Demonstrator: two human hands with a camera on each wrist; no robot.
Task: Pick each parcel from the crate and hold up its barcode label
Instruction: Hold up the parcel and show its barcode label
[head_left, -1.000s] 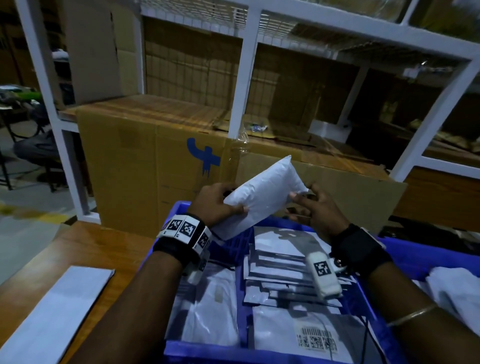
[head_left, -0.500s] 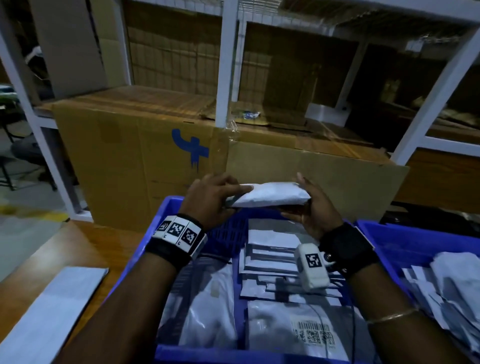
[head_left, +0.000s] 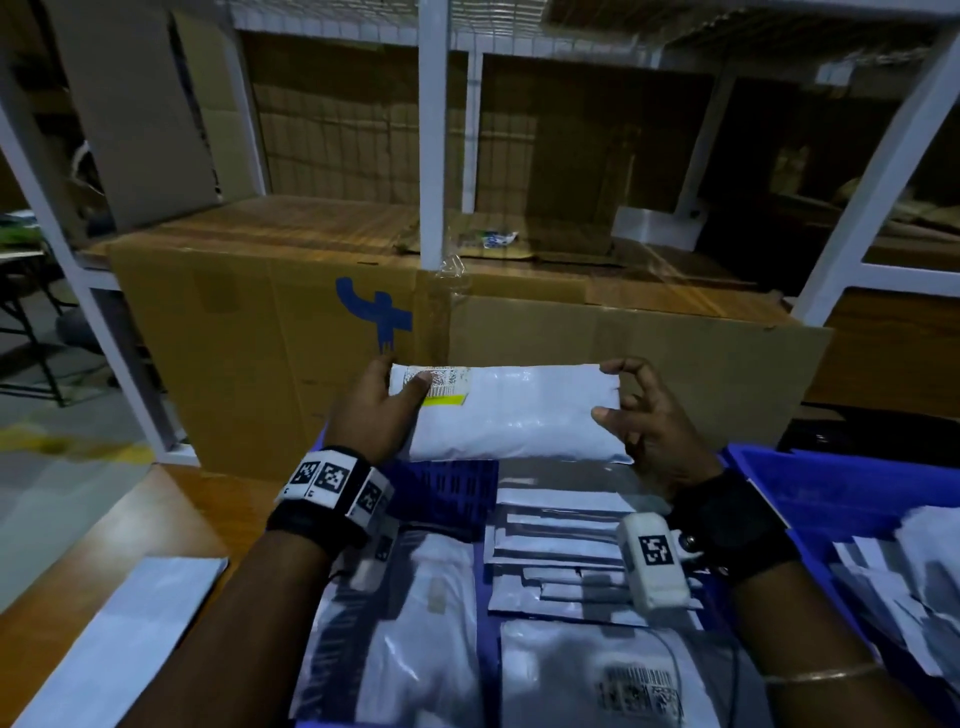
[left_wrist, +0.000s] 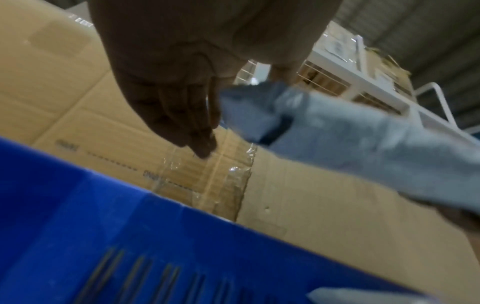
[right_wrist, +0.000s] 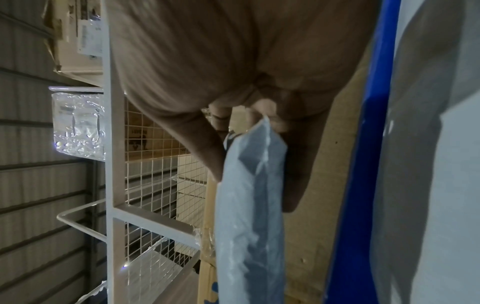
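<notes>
Between the left hand (head_left: 382, 410) and right hand (head_left: 657, 426), the parcel (head_left: 511, 413) lay crosswise, label (head_left: 441, 384) up. Both hands gripped its ends above the crate (head_left: 447, 493), cardboard box (head_left: 249, 338) close beyond.

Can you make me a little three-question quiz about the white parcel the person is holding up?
1. True or false: the white parcel is lying inside the blue crate.
2. Which hand's thumb partly covers the barcode label? A) left hand B) right hand
3. Fill in: the strip along the label's lower edge is ____.

Key: 1. False, both hands hold it above the crate. 2. A. 3. Yellow.
</notes>
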